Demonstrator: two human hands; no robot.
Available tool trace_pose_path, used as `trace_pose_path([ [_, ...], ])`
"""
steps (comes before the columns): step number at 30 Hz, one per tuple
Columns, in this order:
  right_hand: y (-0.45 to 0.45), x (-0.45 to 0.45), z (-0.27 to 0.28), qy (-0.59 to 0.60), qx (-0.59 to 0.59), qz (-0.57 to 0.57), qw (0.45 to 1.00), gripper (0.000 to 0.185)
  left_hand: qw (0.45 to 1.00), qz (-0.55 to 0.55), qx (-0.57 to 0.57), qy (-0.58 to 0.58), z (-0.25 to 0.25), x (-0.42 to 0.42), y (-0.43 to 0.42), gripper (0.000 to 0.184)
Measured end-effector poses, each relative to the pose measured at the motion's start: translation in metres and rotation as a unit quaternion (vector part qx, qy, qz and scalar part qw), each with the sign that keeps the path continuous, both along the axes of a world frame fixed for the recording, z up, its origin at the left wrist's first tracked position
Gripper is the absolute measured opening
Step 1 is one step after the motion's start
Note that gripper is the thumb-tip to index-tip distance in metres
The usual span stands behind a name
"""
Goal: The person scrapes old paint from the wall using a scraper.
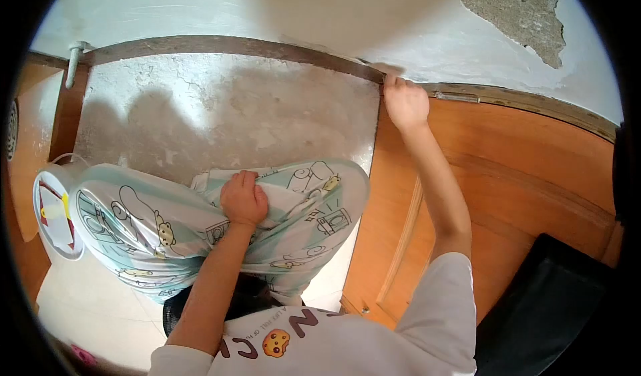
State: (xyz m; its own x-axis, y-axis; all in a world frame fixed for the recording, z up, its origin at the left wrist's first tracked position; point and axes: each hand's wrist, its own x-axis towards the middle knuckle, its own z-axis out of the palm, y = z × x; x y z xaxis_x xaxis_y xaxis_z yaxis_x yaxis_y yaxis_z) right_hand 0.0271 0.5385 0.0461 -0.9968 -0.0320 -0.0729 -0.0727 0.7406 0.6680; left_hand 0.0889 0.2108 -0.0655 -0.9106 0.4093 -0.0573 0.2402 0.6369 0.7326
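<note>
My right hand (406, 103) is closed, its fingertips pressed at the corner where a brown strip (267, 47) along the wall meets an orange wooden panel (507, 189). Whatever its fingers pinch there is hidden. A small metal fitting (457, 97) sits on the panel's edge just to the right of that hand. My left hand (244, 199) rests in a loose fist on the patterned trousers (314, 206) over my lap. I cannot see whether it clutches the cloth or anything else.
The white wall (320, 9) has a patch of bare plaster (517, 15). A white bucket (59, 212) stands by my left knee, with a bare concrete surface (234, 102) ahead. A black flat object (547, 302) lies at lower right; a pipe (73, 65) juts out at upper left.
</note>
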Motion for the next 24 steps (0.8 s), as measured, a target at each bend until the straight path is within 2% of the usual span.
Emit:
trace_pose_path([
  [3, 0.010, 0.001, -0.004, 0.005, -0.021, 0.010, 1.000, 0.008, 1.000, -0.004, 0.022, 0.004, -0.002, 0.001, 0.000, 0.023],
  [5, 0.007, -0.004, -0.030, 0.016, -0.039, 0.029, 0.999, 0.008, 1.000, -0.003, 0.022, 0.003, 0.000, -0.001, 0.001, 0.023],
  [9, 0.001, 0.010, -0.044, 0.097, -0.139, -0.055, 0.984, 0.008, 1.000, 0.003, 0.018, 0.004, -0.004, 0.001, 0.000, 0.023],
  [14, 0.026, 0.039, -0.039, 0.217, -0.169, -0.130, 0.953, 0.024, 1.000, -0.016, 0.007, -0.012, -0.001, 0.000, 0.000, 0.024],
  [18, 0.040, 0.038, -0.061, 0.281, -0.191, -0.109, 0.934, 0.023, 1.000, -0.026, 0.006, 0.001, 0.000, 0.001, 0.000, 0.024],
  [24, 0.048, 0.037, -0.061, 0.276, -0.228, -0.088, 0.930, 0.023, 1.000, -0.022, 0.000, 0.008, 0.004, 0.002, 0.003, 0.023],
])
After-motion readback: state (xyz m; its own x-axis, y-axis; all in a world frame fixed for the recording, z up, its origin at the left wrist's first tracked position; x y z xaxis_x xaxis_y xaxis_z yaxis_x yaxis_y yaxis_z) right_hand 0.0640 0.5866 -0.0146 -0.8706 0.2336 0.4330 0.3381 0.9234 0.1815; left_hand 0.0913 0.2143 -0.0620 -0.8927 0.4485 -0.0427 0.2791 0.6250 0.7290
